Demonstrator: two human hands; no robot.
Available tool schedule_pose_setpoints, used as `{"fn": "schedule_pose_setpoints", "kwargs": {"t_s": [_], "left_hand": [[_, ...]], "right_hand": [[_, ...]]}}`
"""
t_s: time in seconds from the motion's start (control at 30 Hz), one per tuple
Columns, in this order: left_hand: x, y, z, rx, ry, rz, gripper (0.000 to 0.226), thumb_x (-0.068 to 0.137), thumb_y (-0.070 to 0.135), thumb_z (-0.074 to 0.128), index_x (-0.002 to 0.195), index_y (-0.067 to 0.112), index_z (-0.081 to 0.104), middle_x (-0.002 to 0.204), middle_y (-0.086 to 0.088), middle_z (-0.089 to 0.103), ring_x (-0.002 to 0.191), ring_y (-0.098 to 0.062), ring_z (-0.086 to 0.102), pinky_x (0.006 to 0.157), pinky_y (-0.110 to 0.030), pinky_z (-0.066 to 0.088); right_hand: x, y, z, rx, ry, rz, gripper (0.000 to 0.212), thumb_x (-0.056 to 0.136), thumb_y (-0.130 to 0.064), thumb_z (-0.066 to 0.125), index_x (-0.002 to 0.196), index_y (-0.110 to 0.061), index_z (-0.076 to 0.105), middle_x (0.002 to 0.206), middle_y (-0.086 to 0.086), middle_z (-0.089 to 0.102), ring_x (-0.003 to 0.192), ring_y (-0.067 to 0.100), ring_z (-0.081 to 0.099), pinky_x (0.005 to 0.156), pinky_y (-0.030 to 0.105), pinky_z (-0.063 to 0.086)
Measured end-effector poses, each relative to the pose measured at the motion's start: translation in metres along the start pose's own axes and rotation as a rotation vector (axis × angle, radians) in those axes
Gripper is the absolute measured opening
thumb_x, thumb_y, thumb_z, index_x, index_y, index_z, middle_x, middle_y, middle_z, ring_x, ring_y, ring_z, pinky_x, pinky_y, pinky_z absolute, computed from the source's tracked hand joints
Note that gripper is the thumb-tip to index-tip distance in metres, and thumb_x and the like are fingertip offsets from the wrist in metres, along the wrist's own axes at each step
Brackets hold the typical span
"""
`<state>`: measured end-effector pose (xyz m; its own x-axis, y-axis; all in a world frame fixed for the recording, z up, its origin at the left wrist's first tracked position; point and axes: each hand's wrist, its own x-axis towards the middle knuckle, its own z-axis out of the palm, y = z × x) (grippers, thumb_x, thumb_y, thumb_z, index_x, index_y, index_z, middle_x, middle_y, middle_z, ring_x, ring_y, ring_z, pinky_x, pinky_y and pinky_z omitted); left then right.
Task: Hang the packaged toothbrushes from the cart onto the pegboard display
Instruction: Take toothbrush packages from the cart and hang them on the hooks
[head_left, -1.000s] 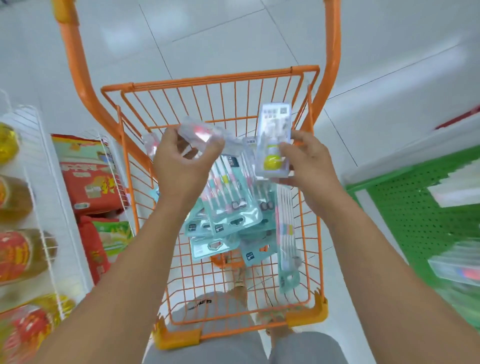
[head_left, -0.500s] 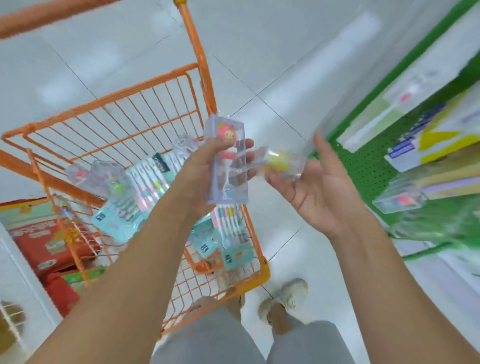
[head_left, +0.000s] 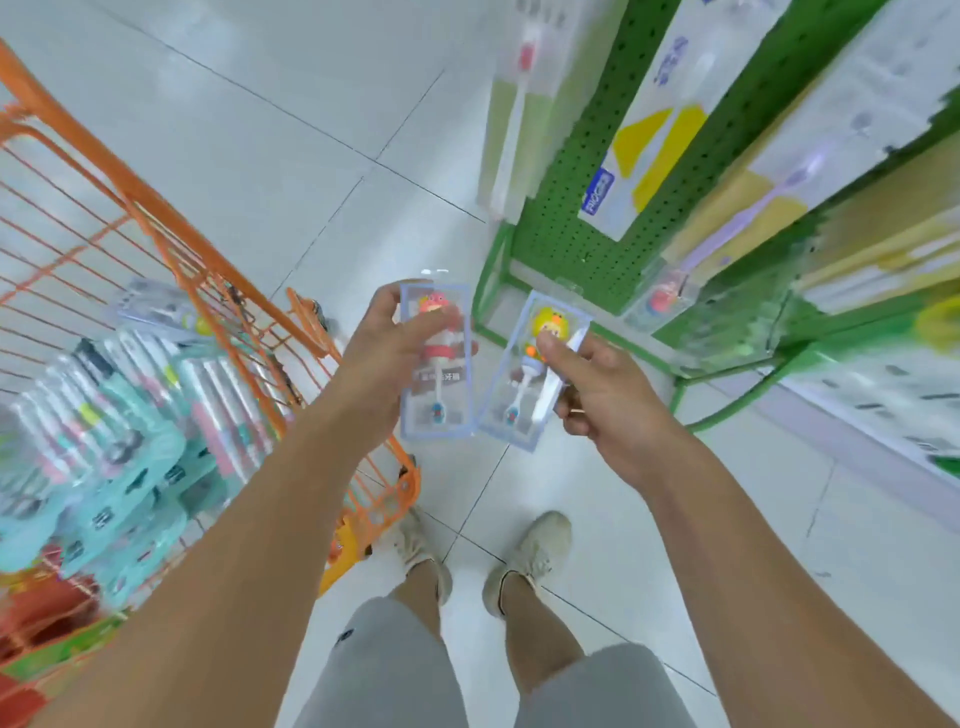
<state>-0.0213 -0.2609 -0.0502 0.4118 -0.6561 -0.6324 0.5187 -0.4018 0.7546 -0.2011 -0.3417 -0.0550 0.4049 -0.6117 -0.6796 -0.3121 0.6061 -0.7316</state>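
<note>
My left hand (head_left: 387, 358) grips a clear toothbrush pack with a pink figure (head_left: 441, 395). Close beside it, my right hand (head_left: 602, 395) holds a clear toothbrush pack with a yellow figure (head_left: 524, 400), thumb pressed on its front. Both packs hang over the floor, between the orange cart (head_left: 218, 270) on the left and the green pegboard display (head_left: 571, 208) on the right. Several teal toothbrush packs (head_left: 135, 447) lie in the cart. Blurred toothbrush packs (head_left: 649, 161) hang on the pegboard.
White tiled floor (head_left: 291, 130) spreads ahead. My two feet in pale shoes (head_left: 530, 556) stand below the hands. A green frame leg (head_left: 727, 405) of the display juts out at the right. Red and green bags (head_left: 41, 623) sit at the lower left.
The view has swung right from the cart toward the pegboard. Both hands carried their packs away from the cart, and my right hand has closed firmly on the yellow pack.
</note>
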Motion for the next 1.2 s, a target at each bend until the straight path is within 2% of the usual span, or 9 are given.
{"fn": "schedule_pose_setpoints", "kwargs": {"t_s": [0.07,0.2,0.27,0.37,0.5,0.8,1.0,1.07,1.2], "left_hand": [[0.021,-0.019,0.003,0.016,-0.008,0.024,0.033,0.092,0.012,0.067,0.122,0.014,0.054,0.099,-0.009,0.07,0.086,-0.03,0.07,0.072,-0.039,0.059],[0.074,-0.055,0.002,0.057,0.009,0.055,0.04,0.083,0.009,0.077,0.118,0.015,0.059,0.104,-0.006,0.068,0.09,-0.023,0.066,0.08,-0.036,0.053],[0.099,-0.068,0.003,0.07,0.011,0.047,0.042,0.079,0.01,0.076,0.119,0.008,0.062,0.105,-0.008,0.07,0.09,-0.021,0.067,0.074,-0.029,0.054],[0.132,-0.077,0.007,0.031,-0.052,-0.005,0.012,0.09,0.006,0.062,0.101,0.01,0.064,0.085,-0.002,0.067,0.073,-0.017,0.062,0.06,-0.023,0.051],[0.164,-0.09,0.02,0.039,-0.195,0.029,0.011,0.088,0.004,0.063,0.097,0.01,0.066,0.081,0.0,0.067,0.07,-0.014,0.063,0.067,-0.028,0.056],[0.179,-0.101,0.047,0.028,-0.141,0.063,0.036,0.091,0.005,0.069,0.125,0.0,0.058,0.089,-0.005,0.072,0.084,-0.027,0.058,0.093,-0.042,0.056],[0.19,-0.097,0.048,0.019,-0.176,0.068,0.029,0.092,0.002,0.067,0.117,0.009,0.055,0.086,-0.004,0.072,0.087,-0.028,0.054,0.096,-0.043,0.054],[0.192,-0.098,0.046,0.029,-0.203,0.06,0.028,0.092,0.003,0.067,0.116,0.011,0.055,0.09,-0.006,0.072,0.087,-0.028,0.054,0.094,-0.043,0.055],[0.195,-0.1,0.042,0.008,-0.247,0.048,0.031,0.092,0.002,0.065,0.12,0.009,0.054,0.092,-0.008,0.07,0.069,-0.022,0.051,0.071,-0.029,0.053]], "right_hand": [[0.022,0.014,-0.009,-0.009,0.049,-0.022,0.014,0.095,-0.038,0.067,0.093,-0.024,0.066,0.1,0.018,0.074,0.052,0.011,0.041,0.051,0.023,0.032],[0.077,0.045,-0.017,-0.022,0.102,-0.106,0.016,0.097,-0.036,0.065,0.1,-0.021,0.069,0.092,-0.004,0.072,0.075,0.01,0.063,0.071,0.027,0.05],[0.105,0.061,-0.017,-0.001,0.139,-0.135,0.024,0.097,-0.031,0.065,0.105,-0.009,0.065,0.094,-0.002,0.068,0.08,0.009,0.063,0.074,0.028,0.053],[0.139,0.075,-0.02,-0.016,0.209,-0.18,0.035,0.097,-0.026,0.065,0.114,0.004,0.056,0.097,0.006,0.056,0.082,0.011,0.056,0.072,0.029,0.051],[0.166,0.085,-0.032,-0.047,0.295,-0.271,0.029,0.099,-0.022,0.063,0.117,0.0,0.057,0.103,0.0,0.066,0.087,0.008,0.059,0.072,0.027,0.052],[0.212,0.076,-0.052,0.043,0.368,-0.313,0.012,0.096,-0.024,0.068,0.108,-0.023,0.065,0.108,0.0,0.07,0.084,0.004,0.063,0.069,0.024,0.05],[0.21,0.079,-0.061,0.0,0.301,-0.287,0.011,0.099,-0.021,0.064,0.106,-0.029,0.063,0.118,0.004,0.067,0.099,0.004,0.068,0.072,0.025,0.048],[0.205,0.087,-0.062,-0.009,0.267,-0.275,0.015,0.099,-0.018,0.063,0.11,-0.029,0.062,0.117,0.0,0.066,0.092,-0.004,0.068,0.071,0.022,0.048],[0.199,0.092,-0.061,-0.062,0.217,-0.298,0.021,0.101,-0.015,0.06,0.12,-0.023,0.062,0.121,-0.001,0.066,0.085,-0.01,0.067,0.074,0.023,0.047]]}}
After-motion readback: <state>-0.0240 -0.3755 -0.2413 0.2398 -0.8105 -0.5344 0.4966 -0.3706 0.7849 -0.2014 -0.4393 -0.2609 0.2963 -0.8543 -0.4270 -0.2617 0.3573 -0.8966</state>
